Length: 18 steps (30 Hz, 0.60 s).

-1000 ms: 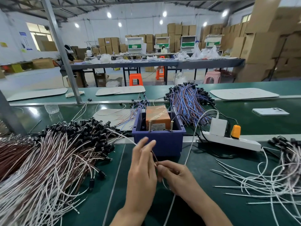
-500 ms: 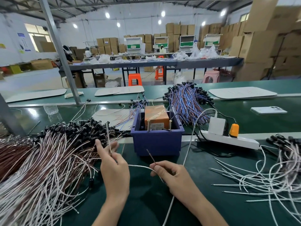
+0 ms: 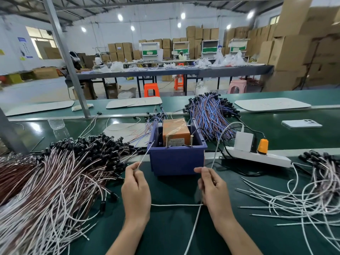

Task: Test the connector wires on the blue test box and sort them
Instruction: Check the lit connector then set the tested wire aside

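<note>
The blue test box [image 3: 176, 160] stands on the green bench just beyond my hands, with an orange unit [image 3: 175, 132] and two brass posts inside. My left hand [image 3: 136, 190] pinches one end of a white connector wire [image 3: 176, 205]; that end points up toward the box's left corner. My right hand [image 3: 213, 188] pinches the wire's other end in front of the box's right corner. The wire hangs slack between both hands. A big heap of white and brown wires with black connectors [image 3: 60, 173] lies to the left. Loose white wires [image 3: 303, 199] lie to the right.
A white power strip [image 3: 257, 155] with an orange plug sits right of the box, and a white cable runs from it down past my right hand. A bundle of blue and brown wires [image 3: 211, 113] lies behind the box. A phone [image 3: 301, 123] rests far right.
My hands have moved apart and forward: the left rose toward the box's left corner with its wire end, the right shifted right and up to the box's right corner.
</note>
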### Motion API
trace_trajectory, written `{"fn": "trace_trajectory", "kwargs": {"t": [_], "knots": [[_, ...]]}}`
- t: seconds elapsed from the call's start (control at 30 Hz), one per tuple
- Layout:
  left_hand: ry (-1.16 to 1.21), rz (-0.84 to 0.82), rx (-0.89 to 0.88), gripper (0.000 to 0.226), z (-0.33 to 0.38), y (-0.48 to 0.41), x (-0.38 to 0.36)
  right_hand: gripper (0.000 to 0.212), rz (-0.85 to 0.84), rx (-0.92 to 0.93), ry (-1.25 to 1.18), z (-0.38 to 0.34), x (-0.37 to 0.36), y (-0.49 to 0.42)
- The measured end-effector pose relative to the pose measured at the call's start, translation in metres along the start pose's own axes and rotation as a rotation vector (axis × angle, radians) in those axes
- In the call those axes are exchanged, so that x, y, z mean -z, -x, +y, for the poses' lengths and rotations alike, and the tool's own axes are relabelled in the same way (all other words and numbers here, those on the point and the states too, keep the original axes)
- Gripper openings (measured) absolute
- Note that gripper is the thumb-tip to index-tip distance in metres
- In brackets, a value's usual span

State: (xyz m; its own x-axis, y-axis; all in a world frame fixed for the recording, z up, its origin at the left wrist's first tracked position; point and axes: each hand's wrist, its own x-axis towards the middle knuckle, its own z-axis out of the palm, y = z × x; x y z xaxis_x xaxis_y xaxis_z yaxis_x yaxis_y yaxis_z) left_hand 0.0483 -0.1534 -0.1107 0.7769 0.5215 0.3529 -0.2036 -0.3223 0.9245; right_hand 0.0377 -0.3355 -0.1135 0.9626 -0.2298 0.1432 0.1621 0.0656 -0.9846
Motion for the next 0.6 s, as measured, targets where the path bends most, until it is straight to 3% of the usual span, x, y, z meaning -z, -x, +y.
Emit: {"fn": "trace_trajectory", "kwargs": {"t": [0.33,0.6], "knots": [[-0.020,-0.071,-0.047,0.021,0.0014,0.0029,0.0002,0.025,0.086,0.096,0.188,0.0026,-0.0054,0.0041],[-0.014,-0.062,-0.049,0.022,0.0008,0.0008,0.0008,0.026,0.184,-0.015,0.060,-0.0012,0.0015,-0.0024]]}}
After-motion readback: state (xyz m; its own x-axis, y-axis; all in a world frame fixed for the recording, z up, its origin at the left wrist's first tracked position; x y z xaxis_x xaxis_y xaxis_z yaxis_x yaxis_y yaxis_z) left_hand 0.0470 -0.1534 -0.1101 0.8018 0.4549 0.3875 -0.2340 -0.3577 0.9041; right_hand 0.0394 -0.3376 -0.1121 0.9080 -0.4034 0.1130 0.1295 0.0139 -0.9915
